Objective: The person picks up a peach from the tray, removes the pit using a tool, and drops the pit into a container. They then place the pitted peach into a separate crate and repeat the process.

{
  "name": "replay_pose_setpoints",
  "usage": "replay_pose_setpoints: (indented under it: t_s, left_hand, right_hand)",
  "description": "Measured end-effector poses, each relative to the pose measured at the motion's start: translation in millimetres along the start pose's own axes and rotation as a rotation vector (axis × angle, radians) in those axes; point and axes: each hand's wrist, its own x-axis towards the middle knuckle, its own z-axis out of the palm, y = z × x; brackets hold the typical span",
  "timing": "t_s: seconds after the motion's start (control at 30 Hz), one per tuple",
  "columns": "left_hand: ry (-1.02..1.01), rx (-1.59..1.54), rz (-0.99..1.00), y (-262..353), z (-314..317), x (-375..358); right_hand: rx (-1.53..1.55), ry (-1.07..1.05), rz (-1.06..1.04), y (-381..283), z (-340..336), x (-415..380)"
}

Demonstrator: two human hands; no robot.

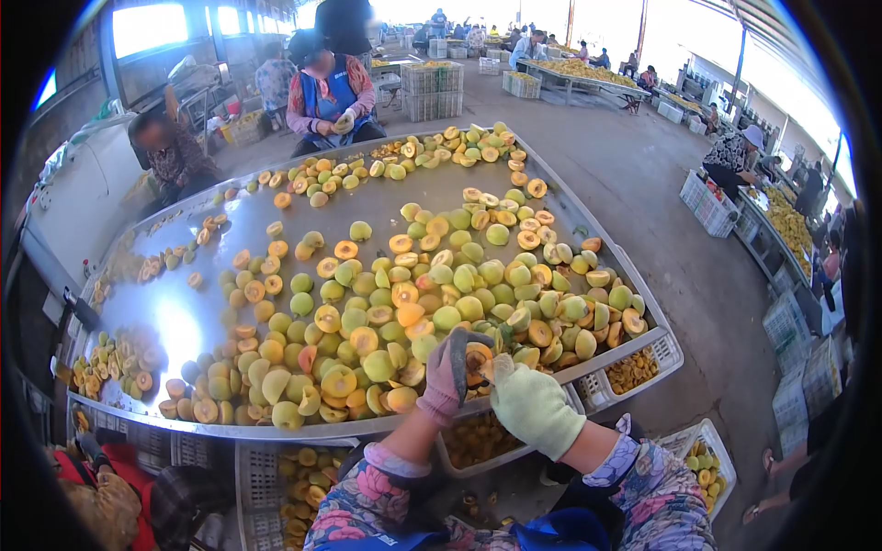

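Observation:
My left hand (447, 375), in a pink and dark grey glove, is wrapped round a halved yellow peach (478, 361) with its cut face turned to the right. Close against that fruit is my right hand (533, 409), in a pale green glove, its fingers closed at the cut side. Whatever the right fingers pinch is too small or hidden to name. Both hands are over the near edge of a metal table (312, 216). Just beyond them lies a big heap of peach halves (386, 317), some cut side up, others skin side up.
Below the table edge stand a crate of peach halves (308, 487), a crate of orange-brown pieces (482, 441), another such crate (634, 372) and a right-hand crate (706, 468). A person in a blue apron (333, 96) sits across the table. Other people work at farther tables.

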Motion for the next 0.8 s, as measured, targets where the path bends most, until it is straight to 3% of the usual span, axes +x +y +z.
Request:
replay_pose_setpoints:
  t_s: [0.07,0.2,0.27,0.3,0.37,0.4,0.43,0.47,0.5,0.53,0.6,0.67,0.73,0.8]
  left_hand:
    - [0.008,0.134,0.259,3.9,-1.4,2.3]
    - [-0.057,0.039,0.364,23.2,-4.3,8.6]
    - [-0.134,-0.208,0.231,23.4,-4.3,8.2]
    - [-0.133,-0.208,0.226,22.6,-4.6,7.7]
    - [-0.149,-0.183,0.029,20.7,-5.7,7.4]
    - [-0.153,-0.182,0.026,21.2,-6.3,9.5]
    - [-0.172,-0.301,-0.185,22.5,-7.0,12.1]
    - [-0.19,-0.419,-0.398,23.8,-7.4,13.3]
    - [-0.192,-0.418,-0.4,26.3,-5.6,12.6]
    - [-0.105,-0.368,-0.429,29.2,-2.6,11.6]
    - [-0.014,-0.316,-0.452,22.3,-1.6,9.0]
    - [0.056,-0.588,-0.34,-0.6,-1.5,2.5]
    - [0.125,-0.475,-0.265,11.8,2.3,2.5]
    - [0.191,-0.361,-0.19,19.0,1.2,3.8]
  right_hand:
    - [0.033,-0.021,-0.006,0.7,-1.4,-0.4]
    - [0.471,-0.121,0.039,9.1,3.9,-5.7]
    - [0.641,-0.266,0.124,11.8,-2.7,-1.5]
    - [0.643,-0.271,0.126,9.3,-13.7,1.6]
    - [0.847,-0.588,0.362,4.5,-34.7,6.7]
    - [0.771,-0.59,0.343,4.5,-37.5,8.5]
    - [0.774,-0.591,0.343,15.4,-19.7,7.7]
    - [0.307,-0.24,-0.155,35.6,12.7,6.4]
    - [-0.178,0.124,-0.624,30.4,12.0,9.3]
    - [-0.176,0.125,-0.624,25.1,7.5,8.8]
    - [0.847,-0.486,0.33,3.3,-13.0,11.3]
    - [0.926,-0.526,0.371,-5.1,-19.1,15.3]
    - [1.011,-0.565,0.416,-4.6,-11.0,14.9]
    - [0.727,-0.21,0.076,5.2,19.9,11.0]
